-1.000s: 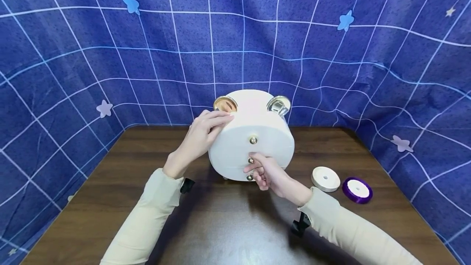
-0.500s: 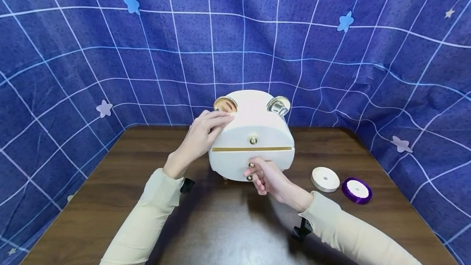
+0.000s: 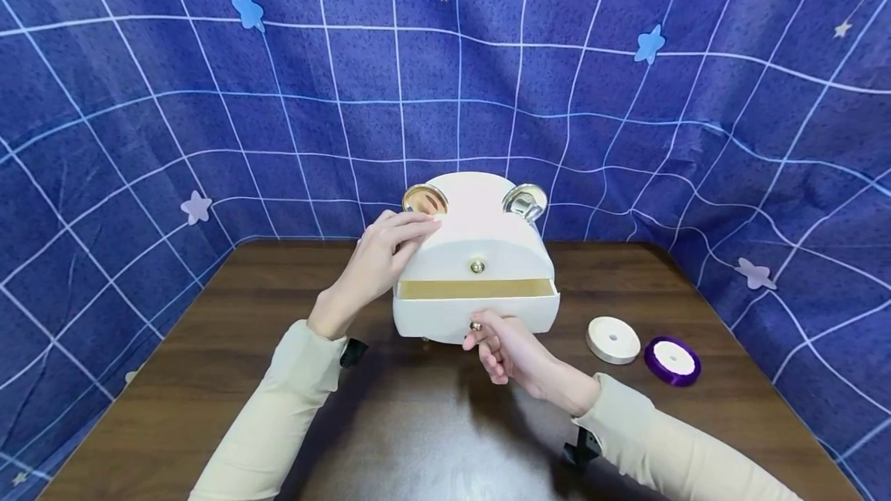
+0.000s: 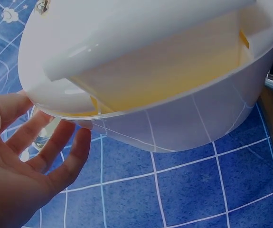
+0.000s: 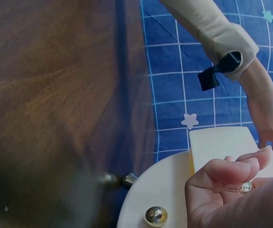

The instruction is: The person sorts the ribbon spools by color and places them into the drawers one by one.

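Observation:
A white rounded drawer box (image 3: 480, 226) stands on the table, with two shiny gold-rimmed discs at its upper corners. Its middle drawer (image 3: 431, 317) is partly pulled out, showing a gold-yellow inside. Thumb and finger of my right hand (image 3: 511, 346) pinch that drawer's small gold knob (image 5: 245, 187). My left hand (image 3: 383, 250) rests on the box's upper left shoulder, its fingertips touching the side wall, as the left wrist view shows. The top drawer's gold knob (image 3: 476, 266) is uncovered. In the right wrist view a lower gold knob (image 5: 155, 216) shows on the box front.
Right of the box, a white ribbon roll (image 3: 613, 340) and a purple ribbon roll (image 3: 672, 361) lie flat on the brown wooden table (image 3: 278, 284). A blue gridded cloth (image 3: 459, 68) hangs behind and along the sides.
The middle drawer has come out toward me from flush, with my right hand drawing its knob forward. My left hand has stayed on the box.

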